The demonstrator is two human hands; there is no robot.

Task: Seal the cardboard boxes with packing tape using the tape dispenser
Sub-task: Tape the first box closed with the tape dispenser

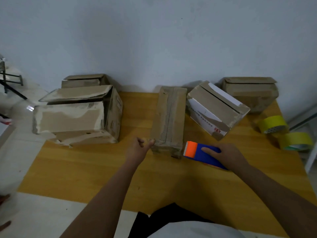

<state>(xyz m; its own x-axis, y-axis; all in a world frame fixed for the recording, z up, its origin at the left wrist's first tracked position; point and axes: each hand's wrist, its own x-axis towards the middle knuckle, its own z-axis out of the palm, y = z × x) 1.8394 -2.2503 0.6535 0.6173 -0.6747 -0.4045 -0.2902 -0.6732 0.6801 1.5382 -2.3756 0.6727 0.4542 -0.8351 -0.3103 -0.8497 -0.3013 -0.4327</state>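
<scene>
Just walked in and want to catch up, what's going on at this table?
A person is taping cardboard boxes. Their right hand grips a blue and orange tape dispenser at the near end of a narrow box, while the left hand touches that box's near corner. Other boxes and two yellow tape rolls sit nearby.

A: Where is the free room on the worktop [96,170]?

B: Along the near half, across its full width in front of the boxes.

A: Obstacles?

B: Large box [77,117] at left, long box [169,117] at centre, with a bare lane between them. Tilted box [216,109] close beside the long box. Tape rolls [284,133] block the right edge.
</scene>
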